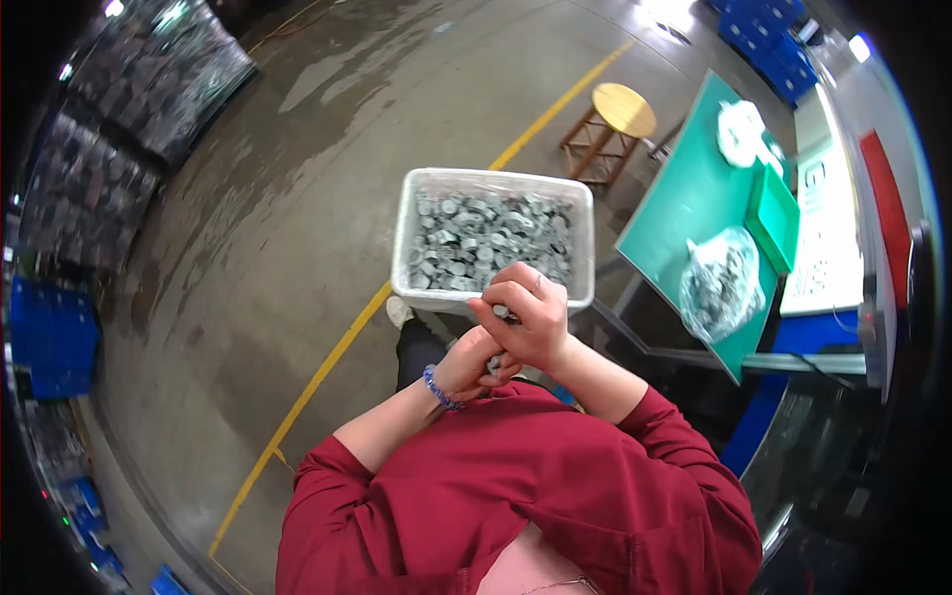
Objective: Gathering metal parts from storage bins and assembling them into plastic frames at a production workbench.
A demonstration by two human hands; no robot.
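Observation:
My right hand [528, 315] is closed, with small grey parts [504, 312] showing between thumb and fingers. Just below and to its left, my left hand [468, 365] curls around another small grey part [494, 365]; a blue bead bracelet circles that wrist. The hands are close together in front of my red top, so most of what they hold is hidden. Beyond them a white plastic bin [402, 238] is filled with many short, round grey parts [484, 238]. My right hand overlaps the bin's near rim.
To the right stands a green-topped table [669, 203] bearing a clear bag of grey parts [722, 286], a green tray [773, 218] and a white bag [740, 133]. A wooden stool [623, 109] is behind the bin. Wrapped stacks [149, 74] and blue containers [52, 337] line the left.

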